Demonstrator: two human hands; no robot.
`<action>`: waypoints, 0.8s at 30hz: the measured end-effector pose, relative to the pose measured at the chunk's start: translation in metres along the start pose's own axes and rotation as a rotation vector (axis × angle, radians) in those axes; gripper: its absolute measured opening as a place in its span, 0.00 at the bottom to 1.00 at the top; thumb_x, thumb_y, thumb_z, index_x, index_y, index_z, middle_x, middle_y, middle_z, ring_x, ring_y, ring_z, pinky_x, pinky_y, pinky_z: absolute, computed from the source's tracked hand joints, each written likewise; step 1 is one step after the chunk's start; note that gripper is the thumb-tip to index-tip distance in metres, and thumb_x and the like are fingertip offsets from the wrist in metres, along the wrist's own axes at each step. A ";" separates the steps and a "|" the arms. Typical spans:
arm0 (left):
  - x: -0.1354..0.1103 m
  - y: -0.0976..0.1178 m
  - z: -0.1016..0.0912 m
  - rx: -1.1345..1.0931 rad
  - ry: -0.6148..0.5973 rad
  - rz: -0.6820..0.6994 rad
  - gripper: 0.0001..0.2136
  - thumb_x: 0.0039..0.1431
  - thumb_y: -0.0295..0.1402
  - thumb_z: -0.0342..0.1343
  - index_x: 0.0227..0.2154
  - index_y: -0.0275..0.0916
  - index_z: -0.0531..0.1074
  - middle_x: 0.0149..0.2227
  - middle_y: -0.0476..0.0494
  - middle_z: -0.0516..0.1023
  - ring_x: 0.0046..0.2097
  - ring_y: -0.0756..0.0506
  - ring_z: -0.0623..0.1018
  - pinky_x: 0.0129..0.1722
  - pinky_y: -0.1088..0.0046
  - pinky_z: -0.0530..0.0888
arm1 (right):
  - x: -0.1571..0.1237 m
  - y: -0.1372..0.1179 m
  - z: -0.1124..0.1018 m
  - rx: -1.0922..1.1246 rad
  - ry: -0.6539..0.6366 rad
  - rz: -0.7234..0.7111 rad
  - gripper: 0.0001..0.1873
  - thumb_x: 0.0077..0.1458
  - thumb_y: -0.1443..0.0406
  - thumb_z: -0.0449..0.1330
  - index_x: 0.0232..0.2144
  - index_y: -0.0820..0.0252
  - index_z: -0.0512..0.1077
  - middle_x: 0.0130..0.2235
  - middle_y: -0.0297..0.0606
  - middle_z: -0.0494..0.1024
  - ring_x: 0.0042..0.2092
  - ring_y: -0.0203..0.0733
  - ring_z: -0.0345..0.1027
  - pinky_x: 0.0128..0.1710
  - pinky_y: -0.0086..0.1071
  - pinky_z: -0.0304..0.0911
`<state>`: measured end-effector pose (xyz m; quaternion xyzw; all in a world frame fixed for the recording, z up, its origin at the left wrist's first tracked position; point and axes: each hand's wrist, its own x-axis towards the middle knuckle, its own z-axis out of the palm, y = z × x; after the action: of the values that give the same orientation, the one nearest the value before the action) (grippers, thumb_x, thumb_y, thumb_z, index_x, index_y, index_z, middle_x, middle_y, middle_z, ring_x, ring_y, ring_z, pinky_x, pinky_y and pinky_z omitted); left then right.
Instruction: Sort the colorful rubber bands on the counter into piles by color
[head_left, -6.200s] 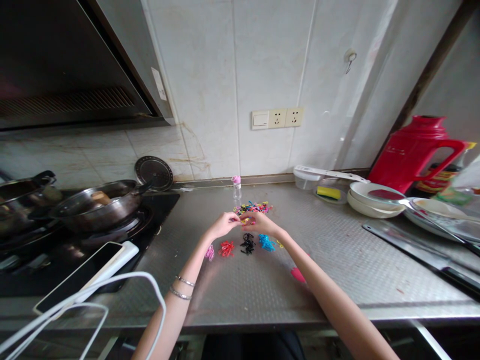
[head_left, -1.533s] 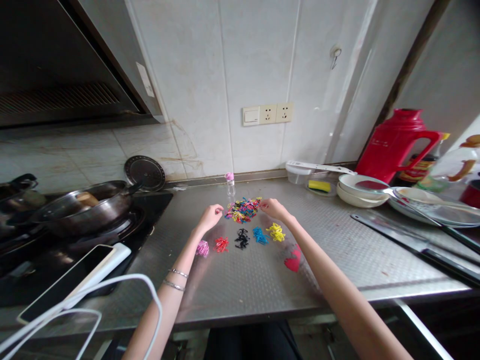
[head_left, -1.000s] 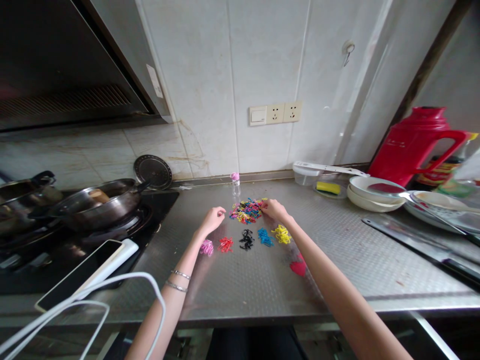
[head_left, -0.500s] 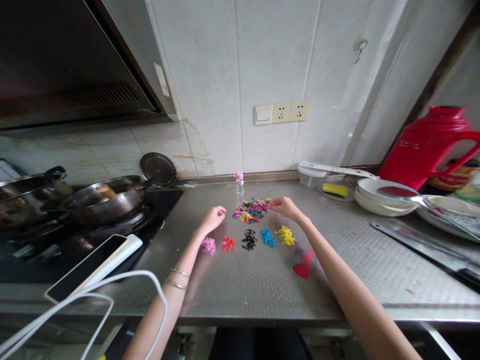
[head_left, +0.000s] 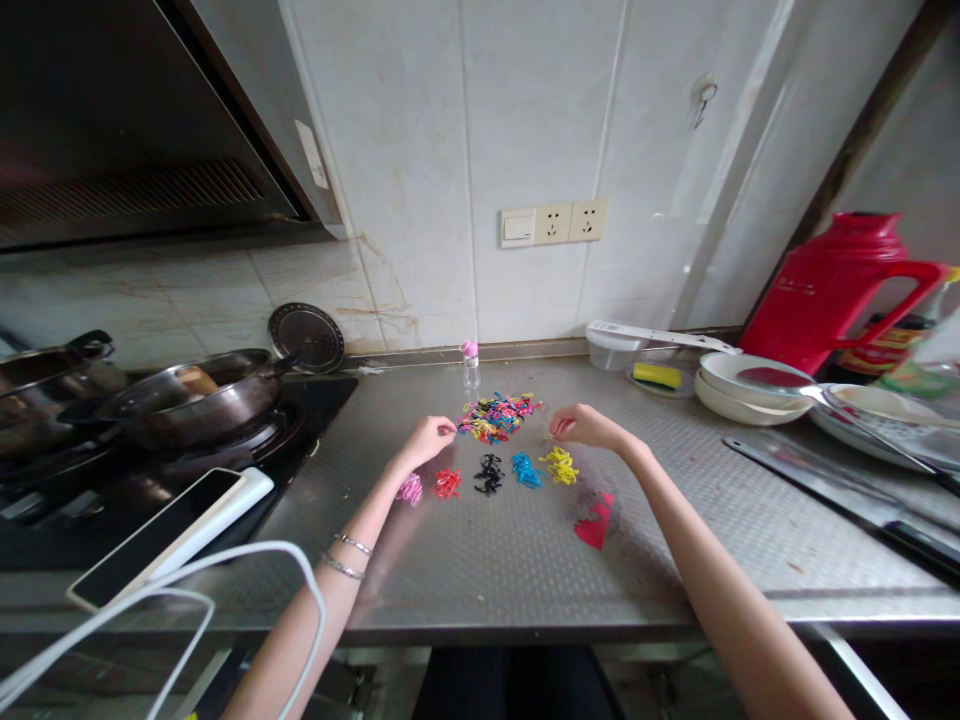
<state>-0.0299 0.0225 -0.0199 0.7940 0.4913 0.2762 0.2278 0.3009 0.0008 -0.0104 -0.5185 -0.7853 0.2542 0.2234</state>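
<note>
Here, multicoloured pile, between left hand and right hand

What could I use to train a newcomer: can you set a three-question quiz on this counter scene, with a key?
1. Which colour of pile lies between the red pile and the blue pile: a) pink, b) black, c) yellow?
2. True or false: the right hand is nearer the yellow pile than the left hand is.
3. Fill in: the clear bottle behind the mixed heap has a ____ cap.

Key: 1. b; 2. true; 3. pink.
</note>
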 end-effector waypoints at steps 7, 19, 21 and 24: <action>0.006 0.017 0.015 0.108 -0.060 0.095 0.09 0.47 0.31 0.54 0.29 0.34 0.75 0.30 0.43 0.76 0.30 0.48 0.72 0.33 0.75 0.67 | -0.004 0.003 0.007 0.024 0.020 0.051 0.09 0.38 0.68 0.56 0.26 0.63 0.73 0.25 0.36 0.76 0.28 0.36 0.68 0.27 0.24 0.61; 0.018 0.021 0.028 0.270 -0.044 0.175 0.08 0.50 0.29 0.51 0.26 0.36 0.76 0.31 0.43 0.76 0.31 0.48 0.73 0.33 0.75 0.66 | -0.007 0.014 0.013 -0.032 0.148 0.026 0.08 0.41 0.69 0.54 0.25 0.62 0.73 0.26 0.36 0.76 0.29 0.36 0.68 0.32 0.26 0.62; 0.018 0.019 0.027 0.269 -0.039 0.183 0.09 0.51 0.30 0.50 0.27 0.36 0.76 0.30 0.43 0.76 0.31 0.48 0.73 0.33 0.75 0.66 | -0.007 0.015 0.014 -0.042 0.157 0.028 0.08 0.41 0.69 0.54 0.25 0.63 0.73 0.26 0.36 0.76 0.29 0.36 0.68 0.31 0.25 0.61; 0.019 0.014 0.026 0.217 -0.016 0.181 0.09 0.52 0.32 0.51 0.27 0.36 0.76 0.31 0.43 0.76 0.32 0.48 0.73 0.34 0.75 0.66 | -0.007 0.016 0.014 -0.062 0.152 0.028 0.09 0.42 0.69 0.54 0.25 0.63 0.73 0.26 0.36 0.76 0.29 0.36 0.68 0.30 0.25 0.61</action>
<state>0.0031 0.0314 -0.0260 0.8571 0.4430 0.2346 0.1188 0.3060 -0.0030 -0.0313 -0.5541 -0.7660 0.1928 0.2627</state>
